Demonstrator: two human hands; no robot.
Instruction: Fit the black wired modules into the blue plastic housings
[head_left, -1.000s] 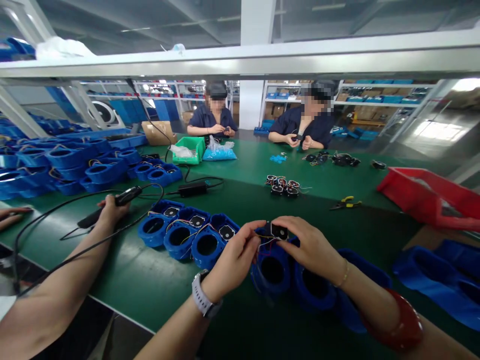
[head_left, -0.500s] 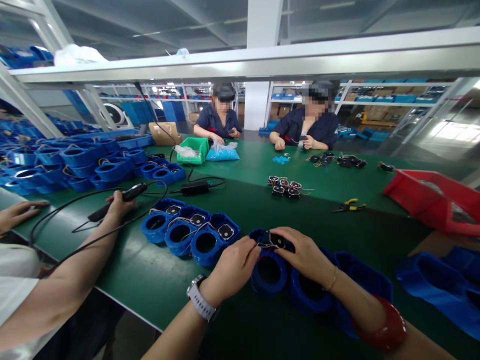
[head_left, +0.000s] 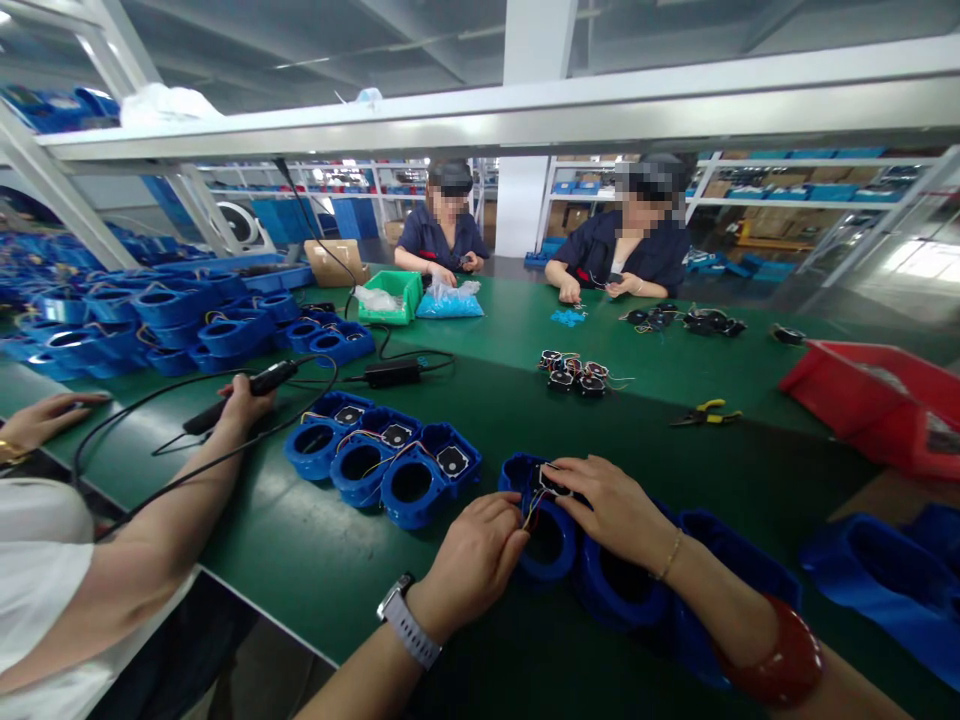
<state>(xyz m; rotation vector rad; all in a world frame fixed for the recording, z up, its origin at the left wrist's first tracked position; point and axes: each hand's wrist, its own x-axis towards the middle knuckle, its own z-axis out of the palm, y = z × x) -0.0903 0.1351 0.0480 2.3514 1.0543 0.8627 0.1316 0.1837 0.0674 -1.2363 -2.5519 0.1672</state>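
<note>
My right fingers (head_left: 577, 478) pinch a small black wired part (head_left: 551, 482) atop a blue plastic housing (head_left: 556, 552), with my left hand (head_left: 476, 565) curled just beside it, any grip unclear.

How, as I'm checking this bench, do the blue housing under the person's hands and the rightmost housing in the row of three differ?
The blue housing sits under the left hand and right hand, while the rightmost housing sits untouched on the green bench mat. The rightmost housing's black square part shows plainly on top; the other's is mostly hidden by the hands. Both are blue with a round opening and coloured wires.
</note>
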